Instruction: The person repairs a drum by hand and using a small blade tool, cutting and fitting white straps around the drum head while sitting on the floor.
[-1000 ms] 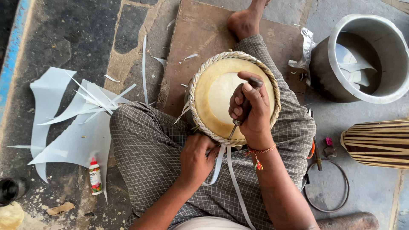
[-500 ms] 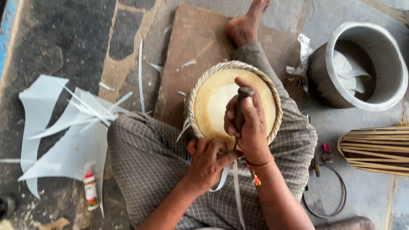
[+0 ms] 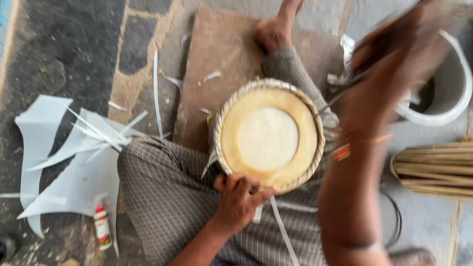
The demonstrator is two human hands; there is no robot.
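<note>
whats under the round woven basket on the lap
The round woven basket rests on a checked-cloth lap; the left hand grips its near rim. A white strip hangs below. Its underside is hidden.

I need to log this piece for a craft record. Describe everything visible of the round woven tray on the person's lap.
The round woven tray faces up, resting on the person's lap over checked cloth. Its rim is wrapped in pale coiled strips, like cane or plastic. Inside lies a tan ring around a whitish round centre. The left hand grips its near edge, where a white strip hangs down. The right hand, blurred, is raised off to its right, apparently holding a thin tool whose tip nears the rim.
</note>
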